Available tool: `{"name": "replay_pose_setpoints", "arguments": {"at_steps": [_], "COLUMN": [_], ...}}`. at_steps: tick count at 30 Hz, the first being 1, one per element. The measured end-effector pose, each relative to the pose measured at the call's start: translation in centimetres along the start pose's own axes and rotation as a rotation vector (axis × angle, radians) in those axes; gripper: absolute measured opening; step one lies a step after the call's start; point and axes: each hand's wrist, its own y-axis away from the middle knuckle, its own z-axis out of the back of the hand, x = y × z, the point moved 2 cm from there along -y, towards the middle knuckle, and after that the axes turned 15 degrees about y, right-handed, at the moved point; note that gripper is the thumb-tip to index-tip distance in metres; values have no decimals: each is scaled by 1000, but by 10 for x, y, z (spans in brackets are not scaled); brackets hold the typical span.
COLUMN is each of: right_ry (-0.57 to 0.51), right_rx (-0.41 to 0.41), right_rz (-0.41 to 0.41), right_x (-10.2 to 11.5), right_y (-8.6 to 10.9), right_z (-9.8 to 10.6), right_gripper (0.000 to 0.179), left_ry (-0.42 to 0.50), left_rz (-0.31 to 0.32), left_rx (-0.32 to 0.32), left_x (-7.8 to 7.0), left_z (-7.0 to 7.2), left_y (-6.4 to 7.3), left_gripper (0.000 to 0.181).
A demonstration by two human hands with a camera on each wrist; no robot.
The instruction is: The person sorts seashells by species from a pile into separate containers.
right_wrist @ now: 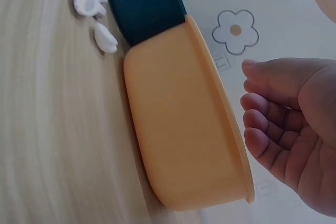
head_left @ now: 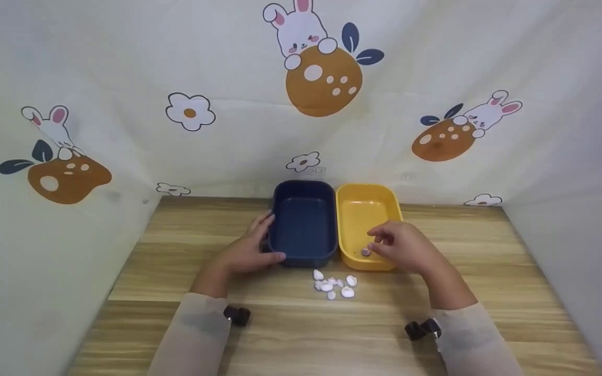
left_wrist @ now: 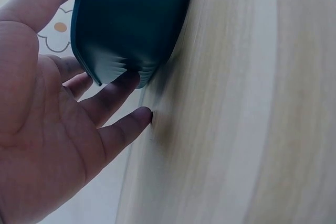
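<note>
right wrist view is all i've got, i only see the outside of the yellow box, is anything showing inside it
Observer: Yes, in the head view one small pale piece, likely a shell, shows inside the yellow box, toward its near end.
Operator: ok and where's the left hand, can't see it at all
Observer: It is at the left side of the blue box, with fingers touching the box.
Operator: loose shells are cut off at my edge, where's the whole pile
Observer: The head view shows the whole cluster on the table, in front of the boxes on the person's side.
</note>
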Motion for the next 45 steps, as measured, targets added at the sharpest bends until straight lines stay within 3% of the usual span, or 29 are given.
{"name": "replay_pose_setpoints", "arguments": {"at_steps": [5, 18, 29, 45], "right_ry": [-42, -77, -89, 22], "right_rx": [-24, -22, 18, 101], "right_rz": [88, 204, 229, 344], "right_x": [8, 18, 20, 32], "right_y": [5, 26, 38, 41], "right_z": [-5, -9, -19, -41], "right_gripper": [26, 21, 24, 23], "left_ry": [19, 28, 28, 38], "left_rz": [-6, -35, -29, -6], "left_rx": [-3, 4, 2, 2], "left_x": [-1, 3, 2, -1], "left_z": [1, 1, 1, 0], "left_y": [0, -1, 0, 1], "left_gripper": [113, 115, 116, 116]}}
